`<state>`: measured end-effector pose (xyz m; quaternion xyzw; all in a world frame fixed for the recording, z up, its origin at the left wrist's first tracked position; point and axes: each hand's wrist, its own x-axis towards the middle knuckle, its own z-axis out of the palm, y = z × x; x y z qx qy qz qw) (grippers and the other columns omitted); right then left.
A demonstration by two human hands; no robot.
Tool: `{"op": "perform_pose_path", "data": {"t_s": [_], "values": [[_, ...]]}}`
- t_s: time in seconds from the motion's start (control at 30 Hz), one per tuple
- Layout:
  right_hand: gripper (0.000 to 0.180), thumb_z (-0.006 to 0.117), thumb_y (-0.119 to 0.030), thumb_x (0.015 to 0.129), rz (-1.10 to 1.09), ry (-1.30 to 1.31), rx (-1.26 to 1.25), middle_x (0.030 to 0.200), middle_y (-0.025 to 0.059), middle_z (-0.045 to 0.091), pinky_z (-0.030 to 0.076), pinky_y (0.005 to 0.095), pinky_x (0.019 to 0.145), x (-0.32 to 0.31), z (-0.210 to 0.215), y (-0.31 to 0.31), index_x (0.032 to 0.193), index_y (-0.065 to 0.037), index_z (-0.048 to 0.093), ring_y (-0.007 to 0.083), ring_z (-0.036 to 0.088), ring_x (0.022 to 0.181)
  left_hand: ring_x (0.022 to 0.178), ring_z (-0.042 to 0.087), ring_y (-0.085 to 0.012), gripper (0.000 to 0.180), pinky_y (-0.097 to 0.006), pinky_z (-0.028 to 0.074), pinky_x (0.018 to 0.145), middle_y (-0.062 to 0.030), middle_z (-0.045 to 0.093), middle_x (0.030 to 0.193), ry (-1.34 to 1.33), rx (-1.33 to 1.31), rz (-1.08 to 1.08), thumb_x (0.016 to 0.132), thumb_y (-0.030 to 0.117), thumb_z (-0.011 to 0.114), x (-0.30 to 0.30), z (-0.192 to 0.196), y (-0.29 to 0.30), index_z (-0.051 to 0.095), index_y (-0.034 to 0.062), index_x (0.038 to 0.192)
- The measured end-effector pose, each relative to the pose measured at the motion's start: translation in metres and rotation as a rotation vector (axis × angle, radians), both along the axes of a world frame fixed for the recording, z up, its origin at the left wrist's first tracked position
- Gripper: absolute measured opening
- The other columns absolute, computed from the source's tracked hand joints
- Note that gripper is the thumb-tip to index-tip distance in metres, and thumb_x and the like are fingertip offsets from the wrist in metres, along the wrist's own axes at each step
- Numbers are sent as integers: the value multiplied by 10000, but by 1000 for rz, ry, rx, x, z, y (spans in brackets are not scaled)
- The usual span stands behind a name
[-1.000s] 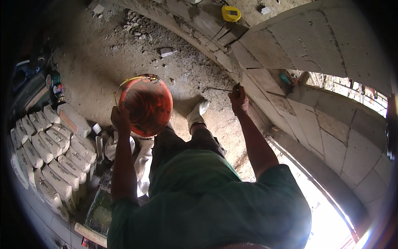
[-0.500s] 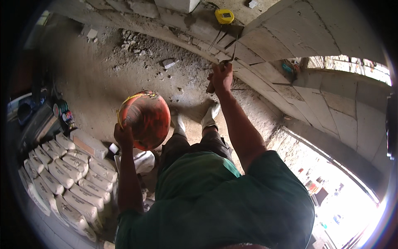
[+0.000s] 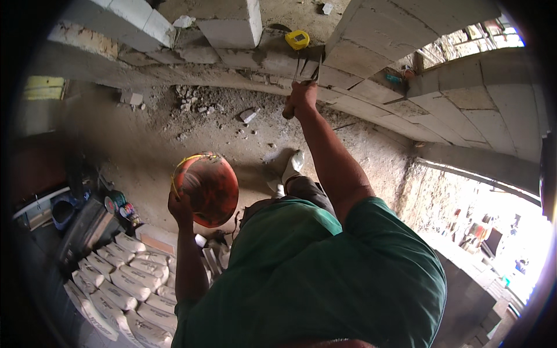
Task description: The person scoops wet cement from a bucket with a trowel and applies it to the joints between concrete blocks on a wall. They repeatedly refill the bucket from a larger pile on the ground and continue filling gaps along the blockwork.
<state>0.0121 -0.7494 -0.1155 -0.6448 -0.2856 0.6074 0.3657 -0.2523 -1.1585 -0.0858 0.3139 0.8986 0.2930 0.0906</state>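
Observation:
My left hand (image 3: 181,210) is closed on the left side of a round orange-red bucket (image 3: 212,197), near its yellow rim cord or handle. The bucket hangs tilted at my left, and its inside looks dark and smeared. My right hand (image 3: 304,96) reaches forward to the low block wall (image 3: 342,80). It is wrapped round the wooden handle of a trowel (image 3: 288,111); the blade shows only as a thin dark edge beyond my fingers. Just past that hand, a yellow tape measure (image 3: 297,39) rests on the wall.
Rubble (image 3: 194,101) and a broken block piece (image 3: 249,115) lie on the dusty floor along the wall. Stacked filled bags (image 3: 125,278) stand at lower left. Taller blockwork (image 3: 464,104) rises at right, beside a bright opening (image 3: 481,226). A white block (image 3: 229,23) sits on the wall.
My view has shifted, and my feet have changed position. The bucket remains in my left hand. My right hand, still around the trowel, is closer to the tape measure.

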Motion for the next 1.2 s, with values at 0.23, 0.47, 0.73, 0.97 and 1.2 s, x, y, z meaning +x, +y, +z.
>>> {"op": "perform_pose_path", "data": {"t_s": [0.23, 0.47, 0.73, 0.97, 1.2], "values": [[508, 608, -243, 864, 334, -499, 187, 1052, 269, 627, 471, 512, 852, -8, -114, 20, 1251, -32, 357, 419, 623, 962, 614, 464, -262, 135, -407, 423, 616, -144, 523, 692, 20, -24, -14, 784, 117, 580, -28, 20, 42, 528, -7, 797], [339, 602, -221, 902, -23, -336, 149, 863, 148, 579, 472, 425, 544, -33, -47, 11, 1124, -69, 395, 296, 587, 668, 601, 443, -240, 162, -390, 414, 605, -121, 486, 666, -33, 41, -17, 745, 101, 595, -63, 15, 73, 472, -5, 747], [420, 615, -241, 880, -60, -359, 92, 976, 226, 588, 482, 440, 705, -30, -41, 19, 1154, -32, 373, 366, 594, 838, 620, 439, -199, 112, -361, 417, 610, -90, 477, 675, -164, 75, -245, 714, 59, 555, -129, 9, 91, 466, -1, 750], [514, 607, -282, 866, -51, -329, 51, 1128, 322, 597, 481, 480, 909, -39, -42, 17, 1215, 8, 366, 468, 593, 1066, 671, 494, -222, 133, -364, 449, 675, -112, 525, 736, -151, 89, -291, 703, 41, 538, -165, 7, 103, 509, -31, 811], [476, 566, -233, 859, -63, -361, 64, 1128, 338, 593, 466, 502, 917, -44, -30, 13, 1209, 9, 353, 484, 582, 1062, 658, 444, -189, 133, -357, 434, 658, -86, 491, 721, -178, 67, -273, 721, 50, 560, -174, 7, 111, 471, -25, 784]]}}
